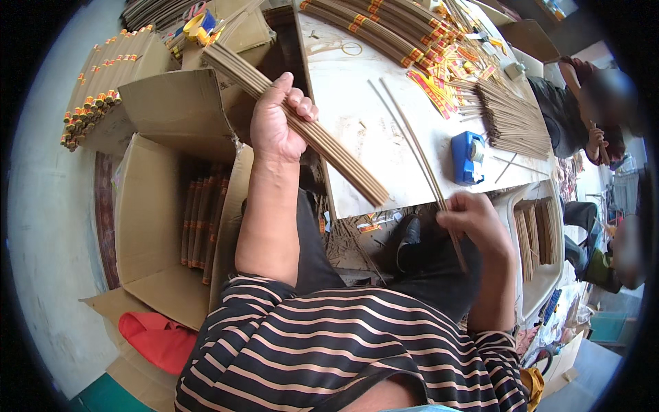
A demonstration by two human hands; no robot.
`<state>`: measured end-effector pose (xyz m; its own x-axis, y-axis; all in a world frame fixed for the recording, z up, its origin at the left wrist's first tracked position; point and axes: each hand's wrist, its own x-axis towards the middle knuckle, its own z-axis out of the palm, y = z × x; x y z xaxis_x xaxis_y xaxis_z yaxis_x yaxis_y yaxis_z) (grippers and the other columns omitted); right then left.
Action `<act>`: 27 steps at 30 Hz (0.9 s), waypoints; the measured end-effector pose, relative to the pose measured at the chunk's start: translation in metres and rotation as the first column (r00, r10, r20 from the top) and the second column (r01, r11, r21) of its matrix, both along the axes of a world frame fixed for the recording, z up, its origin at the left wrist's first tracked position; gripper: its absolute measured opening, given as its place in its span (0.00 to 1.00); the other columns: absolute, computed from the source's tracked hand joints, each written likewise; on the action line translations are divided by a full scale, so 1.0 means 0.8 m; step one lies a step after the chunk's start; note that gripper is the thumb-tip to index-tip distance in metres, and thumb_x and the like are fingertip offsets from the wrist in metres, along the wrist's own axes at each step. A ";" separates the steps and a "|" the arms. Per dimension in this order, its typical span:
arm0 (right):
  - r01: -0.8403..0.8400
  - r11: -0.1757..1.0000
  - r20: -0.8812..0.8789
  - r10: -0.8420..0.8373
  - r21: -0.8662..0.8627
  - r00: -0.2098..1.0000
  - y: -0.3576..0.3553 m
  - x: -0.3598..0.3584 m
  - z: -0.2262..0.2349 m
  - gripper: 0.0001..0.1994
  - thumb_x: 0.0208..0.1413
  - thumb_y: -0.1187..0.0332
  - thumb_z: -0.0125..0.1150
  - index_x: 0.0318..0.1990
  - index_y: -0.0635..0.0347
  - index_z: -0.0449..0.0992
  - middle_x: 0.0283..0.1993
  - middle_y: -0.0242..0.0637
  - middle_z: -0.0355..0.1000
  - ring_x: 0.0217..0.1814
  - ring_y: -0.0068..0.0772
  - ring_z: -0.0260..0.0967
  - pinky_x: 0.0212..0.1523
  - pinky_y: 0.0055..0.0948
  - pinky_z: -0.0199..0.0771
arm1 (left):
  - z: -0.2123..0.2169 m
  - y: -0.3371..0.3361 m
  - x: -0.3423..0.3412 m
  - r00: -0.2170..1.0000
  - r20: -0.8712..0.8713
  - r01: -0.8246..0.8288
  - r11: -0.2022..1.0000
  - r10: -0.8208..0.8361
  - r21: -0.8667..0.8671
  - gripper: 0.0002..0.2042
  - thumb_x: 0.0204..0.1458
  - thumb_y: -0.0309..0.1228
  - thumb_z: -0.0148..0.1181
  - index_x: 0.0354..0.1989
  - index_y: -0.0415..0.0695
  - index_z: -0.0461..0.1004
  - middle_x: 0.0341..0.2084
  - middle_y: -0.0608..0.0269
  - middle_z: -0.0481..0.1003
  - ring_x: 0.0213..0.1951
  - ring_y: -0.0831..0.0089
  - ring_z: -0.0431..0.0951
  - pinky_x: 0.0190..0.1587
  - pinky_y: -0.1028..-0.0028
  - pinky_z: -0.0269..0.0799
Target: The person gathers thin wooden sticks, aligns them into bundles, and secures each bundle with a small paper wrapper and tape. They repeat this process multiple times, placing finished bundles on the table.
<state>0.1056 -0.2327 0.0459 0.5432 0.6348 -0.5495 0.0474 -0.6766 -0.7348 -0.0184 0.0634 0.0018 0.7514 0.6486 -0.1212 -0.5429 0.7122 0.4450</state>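
My left hand [278, 123] is closed around a thick bundle of brown incense sticks [336, 161], which slants over the table's left edge. Between the fingers of my right hand [477, 220], at the table's front edge, are a few loose incense sticks [417, 144]; their far ends reach over the white table [371, 137]. A blue tape dispenser [468, 159] stands just beyond that hand. Farther back lie a pile of loose incense sticks [511, 120] and scattered red and yellow paper labels [432, 93]. Labelled incense bundles [377, 31] lie along the table's far side.
On my left an open cardboard box [141, 206] holds wrapped incense bundles [204, 220]. Behind it rises a stack of labelled bundles [110, 75]. A pale plastic crate [513, 213] with sticks stands at my right. Other people sit at the far right. A red cloth [154, 340] lies near my left elbow.
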 end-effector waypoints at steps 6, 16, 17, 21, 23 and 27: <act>-0.054 0.991 0.676 0.121 -0.120 0.727 0.087 0.035 -0.083 0.09 0.43 0.69 0.58 0.27 0.68 0.73 0.29 0.52 0.72 0.32 0.51 0.71 0.39 0.38 0.71 | -0.003 -0.032 0.016 0.967 0.079 0.242 0.970 -0.242 0.003 0.14 0.53 0.32 0.55 0.15 0.48 0.65 0.10 0.69 0.65 0.13 0.79 0.63 0.17 0.78 0.60; -0.215 0.898 0.662 -0.105 0.384 0.742 0.118 -0.037 -0.044 0.18 0.53 0.57 0.58 0.40 0.65 0.73 0.37 0.47 0.72 0.38 0.44 0.69 0.41 0.36 0.70 | -0.002 -0.047 0.016 0.938 0.157 0.297 0.950 -0.308 0.094 0.13 0.54 0.32 0.54 0.18 0.47 0.65 0.11 0.69 0.66 0.13 0.80 0.65 0.16 0.79 0.61; -0.075 0.876 0.194 -0.021 0.476 0.981 0.121 -0.055 -0.043 0.22 0.52 0.55 0.60 0.42 0.70 0.71 0.36 0.46 0.71 0.38 0.38 0.69 0.40 0.34 0.70 | -0.003 -0.049 0.017 0.929 0.185 0.309 0.946 -0.322 0.099 0.12 0.53 0.32 0.54 0.18 0.47 0.65 0.12 0.70 0.66 0.13 0.80 0.65 0.16 0.79 0.61; -0.068 0.943 -0.479 0.227 0.325 0.848 0.126 -0.084 -0.033 0.16 0.52 0.60 0.59 0.32 0.65 0.66 0.18 0.34 0.67 0.19 0.26 0.67 0.21 0.25 0.68 | -0.003 -0.057 0.017 0.956 0.117 0.250 0.956 -0.269 0.155 0.13 0.52 0.35 0.57 0.19 0.48 0.65 0.12 0.70 0.66 0.15 0.80 0.66 0.17 0.78 0.62; -0.156 0.965 -0.055 0.171 0.209 0.984 0.128 -0.089 -0.040 0.14 0.52 0.63 0.59 0.32 0.66 0.66 0.18 0.42 0.68 0.20 0.34 0.69 0.23 0.31 0.69 | 0.003 -0.058 0.018 0.989 -0.031 0.151 0.978 -0.148 0.146 0.13 0.50 0.37 0.60 0.19 0.48 0.64 0.12 0.71 0.65 0.15 0.79 0.66 0.18 0.78 0.62; -0.192 0.980 0.430 0.153 0.048 0.890 0.138 -0.091 -0.045 0.12 0.50 0.67 0.55 0.32 0.69 0.66 0.23 0.56 0.68 0.28 0.52 0.69 0.30 0.40 0.69 | 0.002 -0.061 0.021 0.984 -0.179 0.002 0.996 0.015 0.090 0.14 0.48 0.38 0.62 0.19 0.49 0.64 0.12 0.71 0.65 0.15 0.78 0.66 0.18 0.78 0.63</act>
<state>0.0327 -0.1226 0.0095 0.5888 0.7746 -0.2310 0.4766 -0.5635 -0.6747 -0.0015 0.0147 0.0037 0.7185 0.6677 -0.1949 -0.4530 0.6618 0.5974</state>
